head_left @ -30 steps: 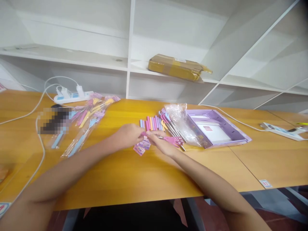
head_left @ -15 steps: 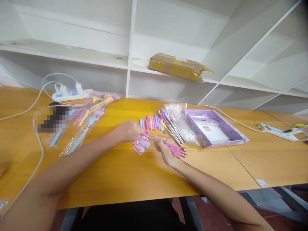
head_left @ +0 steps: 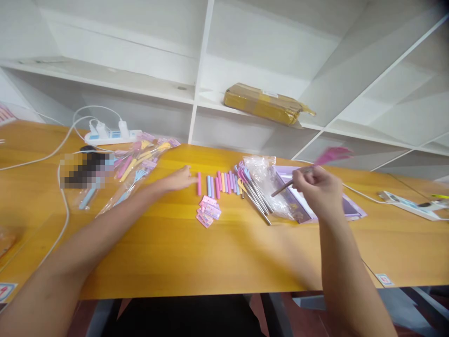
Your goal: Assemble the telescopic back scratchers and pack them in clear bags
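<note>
Right of centre in the frame, the right hand (head_left: 318,191) is closed around the metal shaft of a pink hand-shaped back scratcher (head_left: 331,156), its blurred head pointing up and to the right and the bare shaft end slanting down toward the middle. Near the centre, the left hand (head_left: 179,179) has its fingers loosely spread and grips nothing visible; its fingertips are at a loose pink handle sleeve (head_left: 199,184), though whether they touch it I cannot tell. That sleeve stands slightly apart from a row of coloured handle sleeves (head_left: 223,183) to its right, with small printed cards (head_left: 211,211) below.

The step in hand looks like sorting parts, sleeves to one side and bare shafts to the other. The held scratcher is raised over the clear plastic bags (head_left: 261,171) and the purple tray (head_left: 286,169), right of the bundle of metal-shafted scratchers (head_left: 257,201). Adding it to that bundle would call for a move left and down, with the shaft turned to match the others. The left hand would need only a light nudge to straighten the lone sleeve.
</note>
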A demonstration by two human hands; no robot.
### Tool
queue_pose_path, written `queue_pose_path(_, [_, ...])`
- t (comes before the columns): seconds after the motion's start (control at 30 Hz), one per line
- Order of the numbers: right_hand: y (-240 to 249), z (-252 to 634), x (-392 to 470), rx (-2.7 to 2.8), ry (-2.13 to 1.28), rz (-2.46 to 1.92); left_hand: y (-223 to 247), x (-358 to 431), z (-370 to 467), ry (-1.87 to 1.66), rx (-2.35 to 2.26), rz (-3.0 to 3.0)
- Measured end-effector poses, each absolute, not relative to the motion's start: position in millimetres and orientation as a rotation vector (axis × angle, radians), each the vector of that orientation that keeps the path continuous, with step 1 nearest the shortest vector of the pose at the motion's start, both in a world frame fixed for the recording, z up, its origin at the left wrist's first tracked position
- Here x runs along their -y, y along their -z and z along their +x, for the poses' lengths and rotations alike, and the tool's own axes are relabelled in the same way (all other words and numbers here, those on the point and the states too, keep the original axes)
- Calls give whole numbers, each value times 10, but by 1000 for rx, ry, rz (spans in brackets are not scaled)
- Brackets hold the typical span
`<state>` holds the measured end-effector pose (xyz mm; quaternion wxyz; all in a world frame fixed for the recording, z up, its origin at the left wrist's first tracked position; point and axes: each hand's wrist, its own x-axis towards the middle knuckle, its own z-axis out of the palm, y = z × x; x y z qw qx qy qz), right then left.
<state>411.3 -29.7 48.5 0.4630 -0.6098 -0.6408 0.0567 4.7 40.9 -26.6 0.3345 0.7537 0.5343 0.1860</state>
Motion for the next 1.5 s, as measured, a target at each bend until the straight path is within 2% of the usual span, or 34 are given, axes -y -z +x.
queue_pose_path(0.13, [-138,4097,-203,1958,-31,-1711,299,-342,102,-431,-1507,2016])
queue_pose_path(0.3, [346,3977,-460,2209,18,-1810,419,-226,218,-450,-1256,2277])
queue_pose_path(0.43, [524,4002,-434,2216,60,-1800,576,-144,376,-500,-1131,2518])
queue_pose_path(0.63, [556,4000,-357,2155,191,-1698,693,-143,457,-609,-1227,2540])
queue_pose_path(0.77, [496,3949,-285,2123,157,-1613,499,-278,293,-624,-1405,2482])
queue_pose_path(0.93, [475,3998,-272,2070,158,-1634,215,-583,-327,-429,-1998,2570])
queue_pose_path(1.07, [534,4058,-333,2097,161,-1642,235,-766,-910,-308,-2325,2502])
queue_pose_path(1.2, [560,4081,-370,2138,231,-1573,286,-883,-1217,-180,-2375,2439])
queue_pose_path(1.5, [515,4065,-349,2121,270,-1564,365,-993,-1263,-278,-2392,2228])
